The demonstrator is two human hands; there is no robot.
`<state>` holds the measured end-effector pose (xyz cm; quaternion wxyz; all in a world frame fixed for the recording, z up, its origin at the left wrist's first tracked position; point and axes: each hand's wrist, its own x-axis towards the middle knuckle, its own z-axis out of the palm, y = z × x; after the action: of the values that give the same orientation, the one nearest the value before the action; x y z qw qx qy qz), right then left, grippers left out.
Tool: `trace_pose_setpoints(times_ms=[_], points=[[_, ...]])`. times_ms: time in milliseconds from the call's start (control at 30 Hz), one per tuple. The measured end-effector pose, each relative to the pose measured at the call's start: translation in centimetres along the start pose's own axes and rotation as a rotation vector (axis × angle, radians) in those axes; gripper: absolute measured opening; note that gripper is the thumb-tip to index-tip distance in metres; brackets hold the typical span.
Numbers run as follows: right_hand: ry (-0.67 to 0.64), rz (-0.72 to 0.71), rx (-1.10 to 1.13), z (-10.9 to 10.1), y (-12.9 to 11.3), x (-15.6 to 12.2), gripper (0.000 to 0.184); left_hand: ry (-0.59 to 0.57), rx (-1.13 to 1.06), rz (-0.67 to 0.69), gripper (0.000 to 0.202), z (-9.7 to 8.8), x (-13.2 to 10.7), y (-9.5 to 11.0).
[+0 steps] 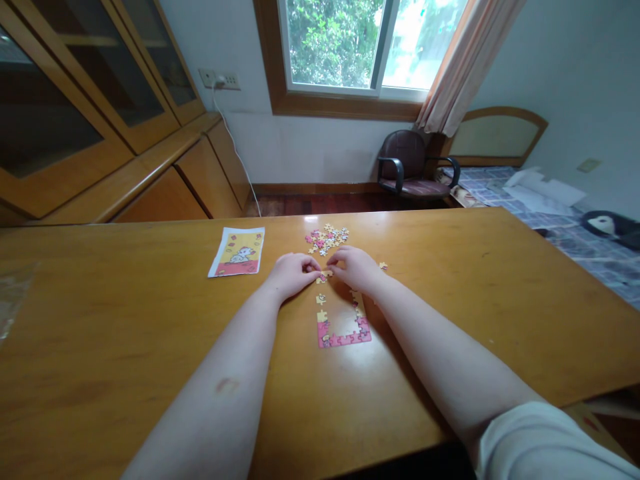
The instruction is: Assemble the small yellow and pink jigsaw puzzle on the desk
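On the wooden table, a partly joined jigsaw frame (344, 341) has a pink lower edge and yellow pieces up its sides. My left hand (293, 275) is closed in a pinch on a small puzzle piece (321, 279) at the frame's upper left. Just beside it, my right hand (356, 268) has its fingers bent together on a yellow piece (328, 273); the fingers partly hide it. A separate yellow piece (321, 299) lies below my left fingertips. Beyond both hands is a pile of loose puzzle pieces (327, 238). My right hand and forearm cover part of the frame's top and right side.
A picture sheet (240, 252) with a white cartoon animal lies left of my hands. One loose piece (383, 266) is right of my right hand. Clear plastic (15, 293) lies at the table's left edge. An armchair (407, 167) stands behind the table.
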<state>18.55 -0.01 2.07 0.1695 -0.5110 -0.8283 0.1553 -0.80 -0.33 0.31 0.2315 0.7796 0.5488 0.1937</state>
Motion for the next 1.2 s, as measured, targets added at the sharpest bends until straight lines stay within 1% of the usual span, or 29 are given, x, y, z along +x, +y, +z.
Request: trace_pose_setpoints(times_ms=[67, 100, 200, 267, 333, 467, 533, 633, 733, 833, 900, 967, 1033, 1100, 1200], points=[[0.035, 0.109, -0.017, -1.5, 0.6, 0.2, 0.017, -0.005, -0.005, -0.006, 0.016, 0.0, 0.0, 0.0], [0.017, 0.174, -0.048, -2.4, 1.0, 0.3, 0.017, -0.009, -0.007, -0.010, 0.016, 0.0, 0.0, 0.0], [-0.137, 0.368, -0.157, -4.5, 2.7, 0.5, 0.015, -0.018, -0.005, -0.015, 0.017, -0.1, 0.0, 0.0], [-0.248, 0.416, -0.203, -5.1, 3.7, 0.5, 0.017, -0.020, -0.002, -0.019, 0.016, -0.2, 0.0, 0.1], [-0.293, 0.399, -0.219, -5.0, 4.4, 0.4, 0.022, -0.020, -0.005, -0.022, 0.016, -0.2, -0.1, 0.2], [-0.282, 0.208, -0.134, -4.3, 4.7, 0.4, 0.032, -0.014, -0.010, -0.022, 0.016, -0.1, 0.0, 0.1], [-0.305, 0.160, -0.103, -4.0, 4.7, 0.5, 0.034, -0.015, -0.007, -0.017, 0.016, 0.0, 0.0, 0.0], [-0.341, 0.206, -0.113, -3.6, 4.9, 0.6, 0.035, -0.014, -0.004, -0.012, 0.016, 0.0, 0.0, 0.0], [-0.326, 0.240, -0.131, -3.5, 5.1, 0.7, 0.031, -0.010, -0.004, -0.015, 0.016, -0.1, 0.0, 0.1], [-0.286, 0.243, -0.157, -4.5, 4.9, 0.4, 0.025, -0.011, -0.005, -0.023, 0.017, -0.1, 0.0, 0.0], [-0.287, 0.249, -0.154, -5.4, 4.3, -0.1, 0.025, -0.014, -0.011, -0.024, 0.017, 0.0, 0.0, -0.1], [-0.356, 0.252, -0.133, -6.1, 3.6, -0.8, 0.025, -0.014, -0.021, -0.022, 0.017, 0.1, 0.0, -0.3], [-0.448, 0.233, -0.129, -6.3, 3.0, -1.5, 0.026, -0.011, -0.029, -0.022, 0.017, 0.2, 0.0, -0.5], [-0.511, 0.198, -0.113, -6.0, 2.9, -2.2, 0.026, -0.009, -0.036, -0.024, 0.017, 0.2, 0.0, -0.5], [-0.536, 0.201, -0.089, -5.1, 3.6, -2.8, 0.021, -0.010, -0.027, -0.024, 0.017, 0.2, 0.0, -0.4]])
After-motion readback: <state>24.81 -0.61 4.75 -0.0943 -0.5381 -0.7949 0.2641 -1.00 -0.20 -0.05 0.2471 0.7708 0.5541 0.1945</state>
